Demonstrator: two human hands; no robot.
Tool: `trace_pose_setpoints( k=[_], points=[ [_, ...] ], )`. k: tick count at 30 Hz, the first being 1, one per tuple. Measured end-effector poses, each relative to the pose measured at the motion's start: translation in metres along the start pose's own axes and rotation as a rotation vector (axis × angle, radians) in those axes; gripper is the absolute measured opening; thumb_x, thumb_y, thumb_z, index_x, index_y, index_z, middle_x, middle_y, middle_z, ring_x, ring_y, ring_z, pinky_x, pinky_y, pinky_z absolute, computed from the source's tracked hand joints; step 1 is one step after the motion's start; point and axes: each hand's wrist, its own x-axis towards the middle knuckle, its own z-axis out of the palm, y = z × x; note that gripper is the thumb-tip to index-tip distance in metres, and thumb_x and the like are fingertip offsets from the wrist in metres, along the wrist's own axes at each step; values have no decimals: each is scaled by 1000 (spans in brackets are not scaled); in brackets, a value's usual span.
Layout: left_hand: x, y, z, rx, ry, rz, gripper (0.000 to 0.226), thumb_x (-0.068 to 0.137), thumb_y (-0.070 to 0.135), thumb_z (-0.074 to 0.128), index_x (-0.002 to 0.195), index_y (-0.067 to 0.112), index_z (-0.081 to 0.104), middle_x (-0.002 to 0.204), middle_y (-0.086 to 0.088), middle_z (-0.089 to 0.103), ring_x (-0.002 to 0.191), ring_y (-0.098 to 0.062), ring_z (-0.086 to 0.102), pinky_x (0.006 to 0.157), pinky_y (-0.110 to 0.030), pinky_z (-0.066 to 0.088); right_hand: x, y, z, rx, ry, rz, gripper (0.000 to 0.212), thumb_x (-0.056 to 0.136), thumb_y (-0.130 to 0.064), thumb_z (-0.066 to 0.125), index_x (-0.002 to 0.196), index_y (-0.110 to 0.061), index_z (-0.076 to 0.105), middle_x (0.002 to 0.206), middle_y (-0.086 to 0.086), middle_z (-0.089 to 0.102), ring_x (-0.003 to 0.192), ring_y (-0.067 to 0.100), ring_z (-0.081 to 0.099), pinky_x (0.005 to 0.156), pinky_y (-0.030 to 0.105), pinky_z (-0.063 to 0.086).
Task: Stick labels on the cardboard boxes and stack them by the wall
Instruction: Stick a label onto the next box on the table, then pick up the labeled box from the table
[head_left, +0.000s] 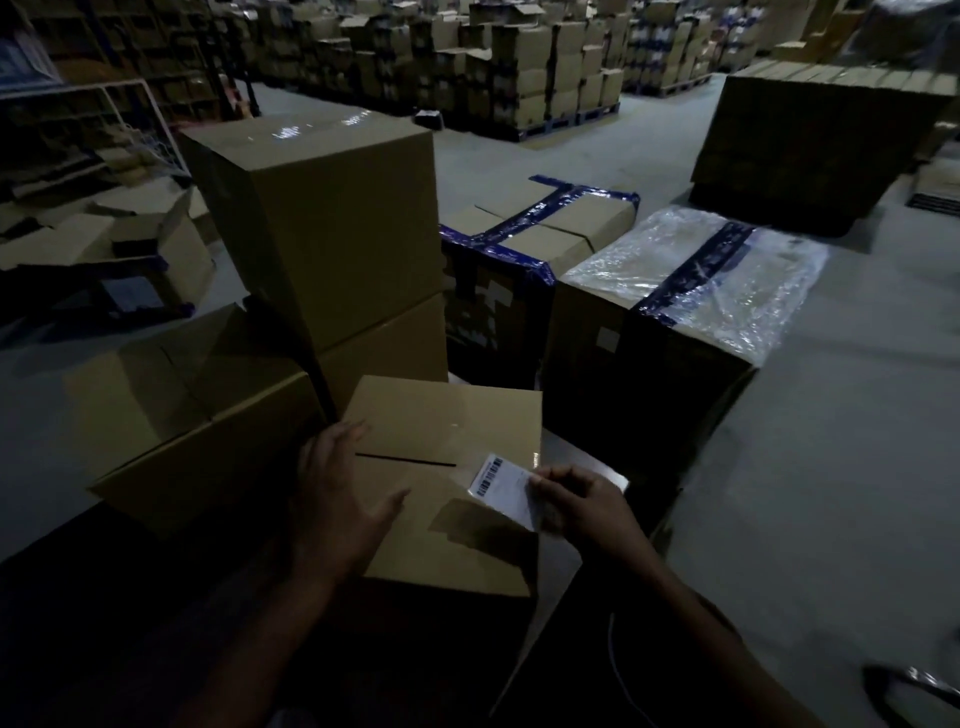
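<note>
Atop cardboard box (441, 467): label (506, 486), both hands.

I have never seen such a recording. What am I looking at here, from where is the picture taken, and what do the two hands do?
There is no machine: a person wears a camera on the head, looking forward and down in a dim warehouse. The left hand rests with straight fingers on a small cardboard box. The right hand pinches a white barcode label at the box's right edge. Behind stands a stack of two plain boxes, and to the right a box with blue tape and a plastic-wrapped box.
</note>
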Motion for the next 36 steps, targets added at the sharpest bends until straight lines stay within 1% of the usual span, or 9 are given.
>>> trace_pose_setpoints(
  k=[4,7,11,16,20,23,29,33,36],
  points=[
    [-39,60,31,-128,67,290,54,75,25,85,123,17,62,120,-1,59,112,-20,50,88,-34,47,-19,21,-35,167,133,146,12,91,-2,62,80,-6,63,55,0,61,41,7,52,40,18,42],
    [-64,103,65,-260,-103,426,43,82,35,76,121,22,62,115,7,60,104,-14,54,83,-23,46,-35,35,-65,251,251,194,7,91,2,59,85,-1,62,43,-2,55,32,5,44,34,15,34],
    [-93,148,114,-359,-315,549,43,88,42,66,126,24,58,117,11,57,105,-9,54,88,-23,47,-49,63,-112,262,394,228,7,91,5,57,89,0,61,52,4,61,34,5,51,33,16,37],
    [-116,170,189,-374,-566,431,36,85,39,67,118,26,61,111,11,58,104,-8,58,88,-30,51,-55,119,-172,247,536,336,10,87,8,60,83,-1,63,74,15,68,58,20,65,52,28,51],
    [-133,170,247,-224,-746,340,41,83,37,72,120,23,62,113,8,60,106,-11,59,92,-31,49,-56,159,-209,181,565,476,14,84,10,57,77,0,64,50,2,57,35,4,49,37,16,37],
    [-140,180,273,-132,-831,322,45,84,33,74,125,22,60,117,5,60,110,-12,59,93,-28,47,-51,181,-232,124,563,526,28,81,12,58,62,-7,63,44,-3,52,34,4,44,38,17,34],
    [-140,196,292,-83,-834,312,46,86,34,72,129,23,58,119,5,59,112,-10,57,95,-27,46,-30,227,-267,69,588,571,19,75,-6,76,68,-12,60,73,14,65,67,25,59,66,39,49],
    [-133,202,291,-85,-771,290,45,87,34,73,128,23,59,118,6,59,110,-10,58,95,-29,48,-16,309,-302,-81,506,733,43,54,-31,87,84,-11,63,86,15,66,82,31,68,73,42,58],
    [-126,203,289,-100,-699,271,44,87,36,72,128,24,60,116,7,59,108,-9,58,93,-28,48,-15,284,-296,-297,300,673,30,76,-20,77,56,-18,55,68,6,59,69,23,58,71,41,52]
  ],
)
